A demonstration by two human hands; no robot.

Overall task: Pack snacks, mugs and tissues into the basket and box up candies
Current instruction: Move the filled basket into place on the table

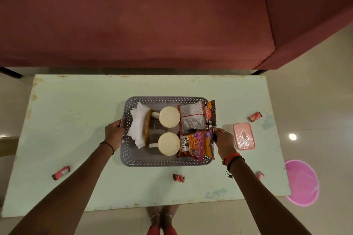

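Observation:
A grey perforated basket (164, 162) sits mid-table. Inside it are white tissues in a wooden holder (138, 127) at the left, two cream mugs (169, 119) (169, 143) in the middle, and snack packets (193, 119) (196, 144) at the right. My left hand (114, 133) grips the basket's left rim. My right hand (223, 140) holds the right rim beside the purple nuts packet. A pink lidded box (244, 136) lies right of the basket, shut. Red wrapped candies lie loose on the table (60, 172) (178, 178) (255, 116) (260, 175).
The pale green table (76, 120) has worn edges. A maroon sofa (152, 15) stands close behind its far edge. A pink round mat (302, 182) lies on the tiled floor at the right. My feet show below the table's near edge.

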